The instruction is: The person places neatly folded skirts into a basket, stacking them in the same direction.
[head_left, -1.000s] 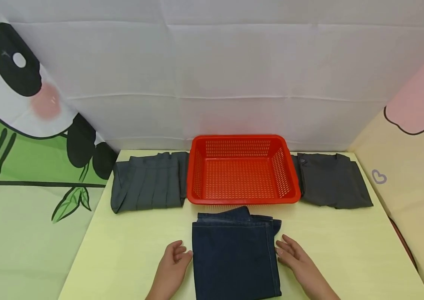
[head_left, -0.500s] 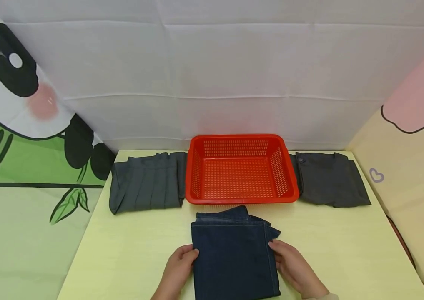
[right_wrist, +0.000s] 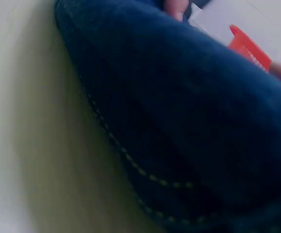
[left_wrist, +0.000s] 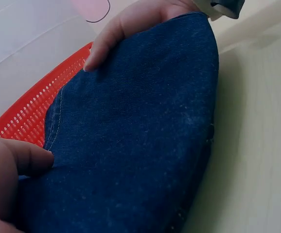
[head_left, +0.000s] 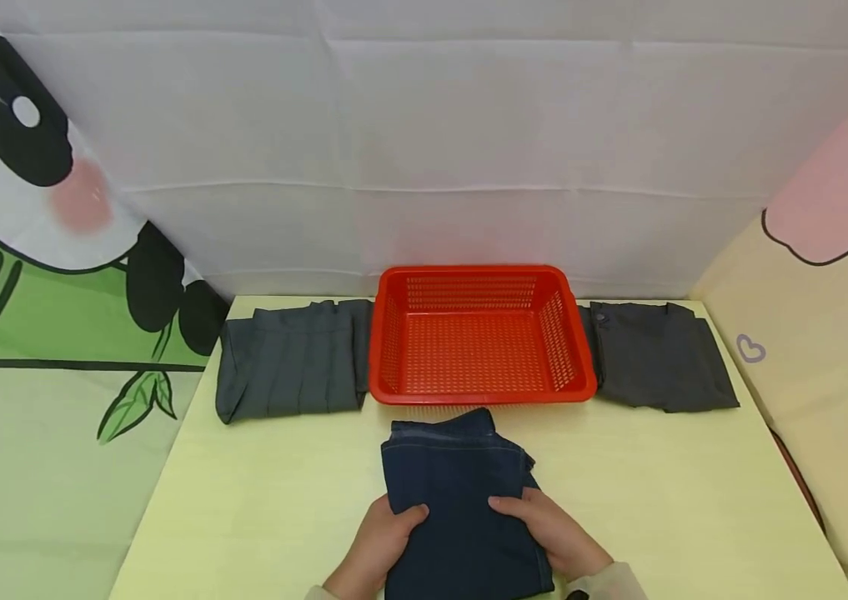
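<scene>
A folded pair of dark blue jeans (head_left: pixel 461 533) lies at the front middle of the table, held from both sides. My left hand (head_left: pixel 386 537) grips its left edge, thumb on top and fingers hidden beneath. On the opposite edge my right hand (head_left: pixel 554 529) does the same, its thumb pressing on the denim. In the left wrist view the jeans (left_wrist: pixel 135 116) bulge upward between both thumbs, and a shadow falls on the table beside them. The right wrist view shows the denim (right_wrist: pixel 179 97) up close, with pale stitching along its lower edge.
Behind the jeans stands a red perforated basket (head_left: pixel 484 398). Folded grey pleated cloth (head_left: pixel 292 362) lies to its left, and a folded dark grey garment (head_left: pixel 659 358) to its right. A white fabric wall (head_left: pixel 469 150) rises behind the table (head_left: pixel 243 500).
Both hands have come in from beside the jeans and now grip the two edges, thumbs on top. The jeans have drawn narrower between them. The basket and grey clothes stay put.
</scene>
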A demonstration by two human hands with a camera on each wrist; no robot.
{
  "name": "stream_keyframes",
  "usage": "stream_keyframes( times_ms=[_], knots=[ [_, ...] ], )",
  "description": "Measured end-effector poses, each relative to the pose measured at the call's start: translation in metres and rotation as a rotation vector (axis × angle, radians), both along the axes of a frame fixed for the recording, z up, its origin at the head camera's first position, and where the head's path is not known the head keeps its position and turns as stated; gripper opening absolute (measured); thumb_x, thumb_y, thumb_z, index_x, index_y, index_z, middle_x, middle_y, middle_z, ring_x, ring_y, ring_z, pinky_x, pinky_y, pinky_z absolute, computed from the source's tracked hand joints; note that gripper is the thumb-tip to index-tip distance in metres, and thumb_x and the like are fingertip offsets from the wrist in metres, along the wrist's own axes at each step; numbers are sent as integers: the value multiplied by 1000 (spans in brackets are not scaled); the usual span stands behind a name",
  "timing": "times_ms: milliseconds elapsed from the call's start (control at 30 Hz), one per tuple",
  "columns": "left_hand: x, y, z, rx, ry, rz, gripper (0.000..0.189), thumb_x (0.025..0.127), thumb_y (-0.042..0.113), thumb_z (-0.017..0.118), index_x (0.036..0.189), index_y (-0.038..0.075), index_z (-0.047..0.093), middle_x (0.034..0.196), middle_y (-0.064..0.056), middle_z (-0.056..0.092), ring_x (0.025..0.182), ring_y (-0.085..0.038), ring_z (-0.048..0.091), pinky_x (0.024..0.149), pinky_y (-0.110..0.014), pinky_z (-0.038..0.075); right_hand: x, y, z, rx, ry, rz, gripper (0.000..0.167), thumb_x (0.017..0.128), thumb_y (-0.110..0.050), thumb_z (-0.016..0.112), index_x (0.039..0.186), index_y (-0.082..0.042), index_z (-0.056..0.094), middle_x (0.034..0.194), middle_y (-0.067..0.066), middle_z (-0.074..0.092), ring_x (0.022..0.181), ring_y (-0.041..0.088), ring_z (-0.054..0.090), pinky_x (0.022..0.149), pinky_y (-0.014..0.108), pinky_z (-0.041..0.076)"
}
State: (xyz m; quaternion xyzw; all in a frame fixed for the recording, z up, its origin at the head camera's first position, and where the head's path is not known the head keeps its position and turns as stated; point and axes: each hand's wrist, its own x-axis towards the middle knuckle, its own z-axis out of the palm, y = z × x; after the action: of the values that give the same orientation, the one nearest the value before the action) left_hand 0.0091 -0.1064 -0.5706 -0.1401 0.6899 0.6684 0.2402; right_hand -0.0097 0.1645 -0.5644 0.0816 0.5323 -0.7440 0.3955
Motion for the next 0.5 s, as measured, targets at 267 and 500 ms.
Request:
stream_keyframes(
  times_ms=[267,500],
  knots=[
    [2,-3,4,18,10,-24,62,97,22,67,145,-12,46,131,-21,65,113,-31,66,95,-49,55,2,0,-6,7,31,-29,72,100,-23,68,153,11,33,136,18,64,116,31,67,98,44,55],
    [2,-5,5,39,-13,-35,64,99,24,67,147,-11,45,135,-20,62,116,-30,64,97,-49,54,7,7,-9,-22,40,-22,73,102,-21,66,156,10,28,141,18,60,120,31,65,100,45,54]
  ],
)
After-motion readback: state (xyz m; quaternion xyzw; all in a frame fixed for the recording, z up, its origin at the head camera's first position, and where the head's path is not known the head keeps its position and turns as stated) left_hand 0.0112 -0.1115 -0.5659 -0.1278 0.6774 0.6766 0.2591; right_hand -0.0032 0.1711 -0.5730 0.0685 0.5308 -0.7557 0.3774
